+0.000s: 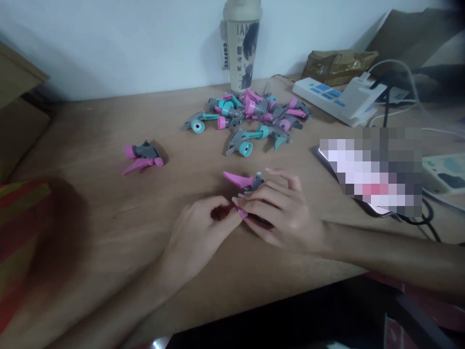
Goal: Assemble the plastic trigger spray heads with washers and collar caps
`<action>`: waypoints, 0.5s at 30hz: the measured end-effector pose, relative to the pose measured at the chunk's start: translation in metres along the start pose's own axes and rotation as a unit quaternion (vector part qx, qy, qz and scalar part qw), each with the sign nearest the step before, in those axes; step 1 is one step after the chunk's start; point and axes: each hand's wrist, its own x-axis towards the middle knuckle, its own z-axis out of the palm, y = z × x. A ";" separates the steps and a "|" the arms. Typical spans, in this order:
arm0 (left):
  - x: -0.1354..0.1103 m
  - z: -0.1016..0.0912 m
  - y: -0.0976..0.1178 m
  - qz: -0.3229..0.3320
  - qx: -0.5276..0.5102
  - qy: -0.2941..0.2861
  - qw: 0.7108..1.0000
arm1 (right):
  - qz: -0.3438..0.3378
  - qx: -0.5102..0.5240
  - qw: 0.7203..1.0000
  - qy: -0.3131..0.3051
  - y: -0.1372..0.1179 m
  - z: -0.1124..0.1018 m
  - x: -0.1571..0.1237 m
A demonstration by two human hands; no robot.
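Note:
Between my two hands, low over the table's front half, is a grey-and-pink trigger spray head. Its pink lever points up and to the left, and much of its body is hidden by fingers. My right hand wraps round it from the right. My left hand pinches a pink part at its lower end, thumb and forefinger meeting my right fingertips. Another grey-and-pink spray head lies alone to the left. Farther back is a pile of spray heads in grey with pink or teal parts.
A coffee tumbler stands by the wall behind the pile. On the right are a white power strip with a plugged-in charger, a blurred-out device, cables and a taped parcel. Cardboard and a red-yellow bag flank the left.

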 end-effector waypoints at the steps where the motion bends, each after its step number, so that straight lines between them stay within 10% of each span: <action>1: 0.000 -0.001 0.000 0.006 -0.003 -0.005 1.000 | -0.004 -0.002 1.000 0.000 -0.001 0.000 0.000; 15: 0.009 -0.006 -0.011 0.021 -0.119 0.087 0.989 | 0.071 0.034 0.997 0.019 0.015 -0.004 0.003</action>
